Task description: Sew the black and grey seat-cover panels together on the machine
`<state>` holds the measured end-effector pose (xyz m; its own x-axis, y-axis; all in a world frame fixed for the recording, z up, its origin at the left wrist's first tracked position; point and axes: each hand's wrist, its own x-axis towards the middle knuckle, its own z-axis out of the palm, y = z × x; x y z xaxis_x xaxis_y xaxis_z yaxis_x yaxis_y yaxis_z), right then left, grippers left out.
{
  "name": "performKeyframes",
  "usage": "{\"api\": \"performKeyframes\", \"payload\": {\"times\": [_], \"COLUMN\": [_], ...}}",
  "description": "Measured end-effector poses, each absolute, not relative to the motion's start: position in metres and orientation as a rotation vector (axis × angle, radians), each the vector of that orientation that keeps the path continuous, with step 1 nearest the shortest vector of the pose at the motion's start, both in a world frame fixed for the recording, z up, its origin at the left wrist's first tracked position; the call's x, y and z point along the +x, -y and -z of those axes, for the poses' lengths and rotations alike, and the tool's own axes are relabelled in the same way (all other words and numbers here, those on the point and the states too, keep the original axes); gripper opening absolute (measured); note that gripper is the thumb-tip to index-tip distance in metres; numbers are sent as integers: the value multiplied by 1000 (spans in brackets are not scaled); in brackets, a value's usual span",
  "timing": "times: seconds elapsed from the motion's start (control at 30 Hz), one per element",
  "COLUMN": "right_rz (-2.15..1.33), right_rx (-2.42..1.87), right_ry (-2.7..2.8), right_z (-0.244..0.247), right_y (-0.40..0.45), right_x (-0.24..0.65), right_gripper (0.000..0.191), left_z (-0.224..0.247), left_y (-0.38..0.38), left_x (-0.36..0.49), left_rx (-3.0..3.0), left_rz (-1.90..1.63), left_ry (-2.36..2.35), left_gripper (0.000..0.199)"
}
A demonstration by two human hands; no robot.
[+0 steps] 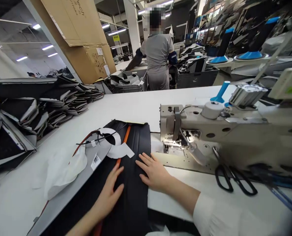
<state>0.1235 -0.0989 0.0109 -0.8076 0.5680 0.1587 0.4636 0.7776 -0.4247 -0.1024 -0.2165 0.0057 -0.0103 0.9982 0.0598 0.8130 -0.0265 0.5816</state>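
A large black panel with an orange strip along it lies on the white table in front of me. My left hand rests on the panel, fingertips at the orange strip, thumb spread away. Flat near the panel's right edge lies my right hand, its fingers apart. Neither hand grips anything. Just beyond my left hand is a white curved piece on the panel. A grey piece with a barcode label and crumpled white material lie to the left.
A sewing machine stands on the right, its lit needle area close to the panel. Black-handled scissors lie against its base. Stacked black pieces fill the left side. Behind the table, a person faces away, near cardboard boxes.
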Motion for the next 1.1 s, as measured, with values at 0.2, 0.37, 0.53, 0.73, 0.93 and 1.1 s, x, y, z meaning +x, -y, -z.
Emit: {"api": "performKeyframes", "payload": {"times": [0.2,0.37,0.53,0.73,0.93,1.1], "right_rz": [-436,-488,-437,-270,-34,24], "right_rx": [-880,-776,-644,-505,-663,-637], "right_ry": [2668,2689,2703,2737,2568,2477], "right_z": [-10,-12,2,7,15,8], "right_y": [146,189,201,187,193,175], "right_x": [112,115,113,120,112,121], "right_gripper": [58,67,68,59,44,32], "left_z": [-27,-64,-50,-14,-59,-36], "left_y": [92,-4,-73,-94,-29,49], "left_x": [-130,-122,-111,-103,-115,-97], "left_rx": [1962,2189,2116,1970,2093,2399], "left_rz": [-586,-567,-333,-270,-309,-66], "left_ry": [-2202,-2300,-2328,-2222,-2016,-1910], "left_gripper": [62,66,59,52,52,53]}}
